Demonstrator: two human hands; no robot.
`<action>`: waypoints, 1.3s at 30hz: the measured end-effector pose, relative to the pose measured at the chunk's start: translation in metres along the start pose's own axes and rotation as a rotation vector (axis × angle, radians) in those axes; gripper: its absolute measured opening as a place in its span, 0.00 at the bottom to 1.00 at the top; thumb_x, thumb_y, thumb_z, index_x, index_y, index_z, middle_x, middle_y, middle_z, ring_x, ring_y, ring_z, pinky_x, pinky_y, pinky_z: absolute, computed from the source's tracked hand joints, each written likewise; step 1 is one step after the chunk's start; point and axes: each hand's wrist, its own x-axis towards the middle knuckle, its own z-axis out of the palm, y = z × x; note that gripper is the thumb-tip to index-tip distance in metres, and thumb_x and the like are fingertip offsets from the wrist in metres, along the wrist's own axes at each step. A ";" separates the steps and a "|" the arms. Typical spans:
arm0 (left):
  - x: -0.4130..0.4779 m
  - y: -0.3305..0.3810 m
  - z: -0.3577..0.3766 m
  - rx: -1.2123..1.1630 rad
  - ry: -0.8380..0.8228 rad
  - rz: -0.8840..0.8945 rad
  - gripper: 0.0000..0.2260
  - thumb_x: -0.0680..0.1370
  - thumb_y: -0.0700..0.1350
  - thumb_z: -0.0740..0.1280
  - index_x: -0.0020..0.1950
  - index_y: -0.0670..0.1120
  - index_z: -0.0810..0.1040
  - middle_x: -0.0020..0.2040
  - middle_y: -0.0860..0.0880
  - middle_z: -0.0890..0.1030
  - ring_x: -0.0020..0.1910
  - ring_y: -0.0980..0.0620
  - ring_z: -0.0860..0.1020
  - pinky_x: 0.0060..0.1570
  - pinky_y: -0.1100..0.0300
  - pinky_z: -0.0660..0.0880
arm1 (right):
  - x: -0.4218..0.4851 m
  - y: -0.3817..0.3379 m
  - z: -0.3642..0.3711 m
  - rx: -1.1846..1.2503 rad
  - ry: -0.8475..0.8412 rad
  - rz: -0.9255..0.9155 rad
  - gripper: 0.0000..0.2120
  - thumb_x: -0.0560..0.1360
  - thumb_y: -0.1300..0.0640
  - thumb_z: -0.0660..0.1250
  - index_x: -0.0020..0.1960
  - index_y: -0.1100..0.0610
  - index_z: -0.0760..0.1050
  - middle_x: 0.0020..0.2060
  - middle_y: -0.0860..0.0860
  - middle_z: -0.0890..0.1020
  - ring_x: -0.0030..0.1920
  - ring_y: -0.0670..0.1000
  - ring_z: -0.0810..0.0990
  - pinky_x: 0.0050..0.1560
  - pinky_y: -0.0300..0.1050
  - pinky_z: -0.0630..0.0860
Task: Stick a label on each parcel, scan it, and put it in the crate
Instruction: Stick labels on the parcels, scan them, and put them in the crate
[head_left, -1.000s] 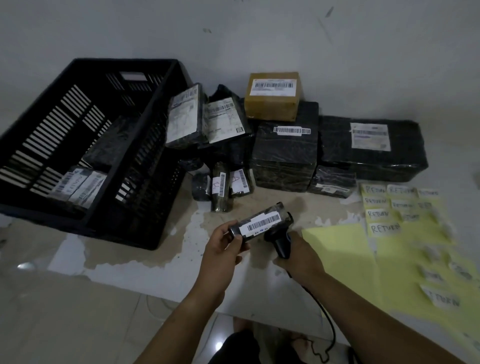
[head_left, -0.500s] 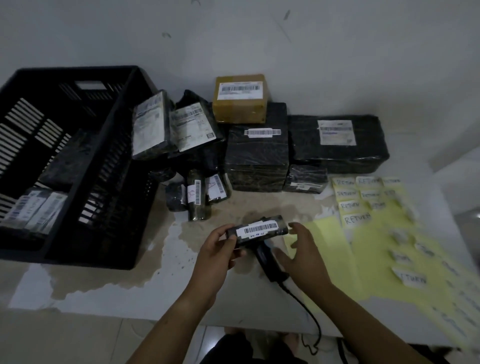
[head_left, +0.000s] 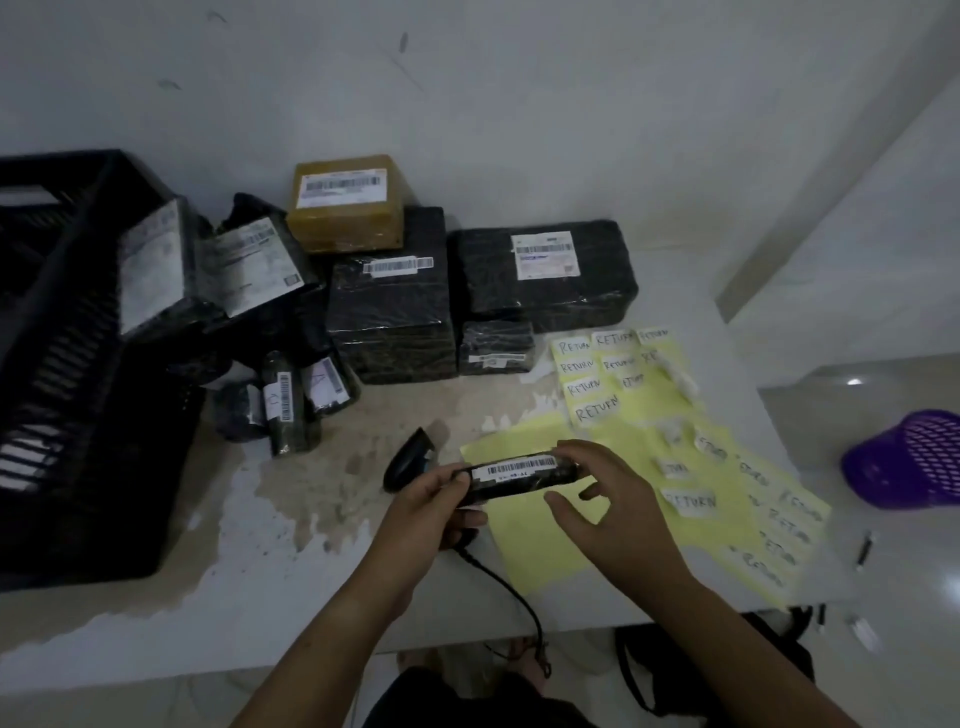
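Note:
A small black parcel (head_left: 519, 475) with a white barcode strip is held just above the table. My left hand (head_left: 434, 512) grips its left end. My right hand (head_left: 605, 499) has its fingertips on the right end, thumb below it. The black barcode scanner (head_left: 408, 457) lies on the table behind my left hand, its cable (head_left: 506, 587) trailing off the front edge. Yellow backing sheets (head_left: 535, 540) with white "RETURN" labels (head_left: 597, 408) lie to the right. The black crate (head_left: 78, 364) stands at the left.
Wrapped parcels are piled at the back: a brown box (head_left: 345, 202), two big black ones (head_left: 389, 317) (head_left: 543, 275), and several small ones (head_left: 285, 400) near the crate. A purple basket (head_left: 917, 457) lies on the floor at right. The white wall is close behind.
My right hand let go of the scanner, which now lies on the table, and moved to the parcel's right end. The view swung right, so the crate sits further left.

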 end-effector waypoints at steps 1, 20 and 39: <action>0.000 -0.001 0.005 -0.010 -0.003 -0.017 0.10 0.85 0.47 0.62 0.62 0.51 0.81 0.49 0.50 0.88 0.44 0.52 0.85 0.44 0.60 0.77 | -0.003 0.005 -0.004 -0.011 -0.002 0.010 0.19 0.75 0.59 0.72 0.62 0.45 0.75 0.58 0.36 0.77 0.57 0.42 0.77 0.48 0.39 0.77; -0.004 -0.014 0.054 0.007 0.035 0.011 0.07 0.84 0.47 0.63 0.60 0.50 0.79 0.51 0.55 0.87 0.52 0.54 0.86 0.56 0.52 0.78 | -0.006 0.150 -0.089 -0.255 0.219 0.545 0.17 0.76 0.59 0.69 0.65 0.59 0.74 0.57 0.54 0.80 0.47 0.53 0.79 0.48 0.43 0.71; -0.002 -0.002 0.058 -0.082 0.113 0.011 0.07 0.84 0.45 0.63 0.59 0.48 0.80 0.51 0.51 0.88 0.53 0.52 0.86 0.56 0.51 0.78 | -0.016 0.135 -0.115 -0.349 0.094 0.412 0.05 0.75 0.59 0.70 0.42 0.52 0.75 0.41 0.48 0.81 0.41 0.48 0.79 0.35 0.41 0.69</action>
